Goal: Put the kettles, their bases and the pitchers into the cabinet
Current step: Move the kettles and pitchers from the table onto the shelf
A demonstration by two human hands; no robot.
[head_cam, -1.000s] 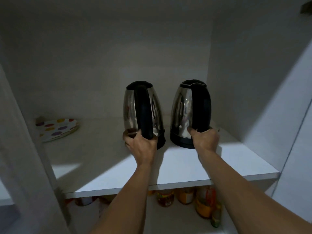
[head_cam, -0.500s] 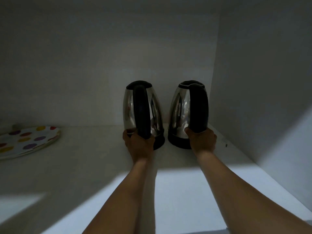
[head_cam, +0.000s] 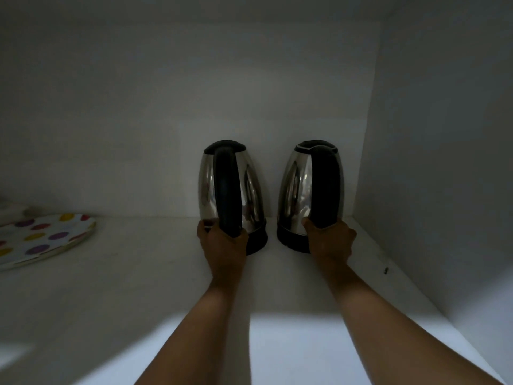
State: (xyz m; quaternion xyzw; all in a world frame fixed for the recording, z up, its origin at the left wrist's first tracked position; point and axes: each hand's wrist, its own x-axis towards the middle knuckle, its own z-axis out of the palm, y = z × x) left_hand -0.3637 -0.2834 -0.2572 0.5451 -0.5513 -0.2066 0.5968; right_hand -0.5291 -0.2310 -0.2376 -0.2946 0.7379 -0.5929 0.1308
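Both arms outstretched, left hand (head_cam: 224, 243) and right hand (head_cam: 330, 240) each curled in a grip

A round plate (head_cam: 41, 240) with colored dots lies flat at the far left. The dots are purple, yellow and red. Its left part is cut off by the edge. A tiny dark speck (head_cam: 385, 270) sits near the right wall.

- My left hand (head_cam: 223, 243) covers the lower handle of the left shiny steel kettle (head_cam: 251, 190).
- The white plate with coloured dots (head_cam: 41, 240) is cut off by the left edge.
- I can't identify the small dark speck (head_cam: 385, 270) on the shelf.
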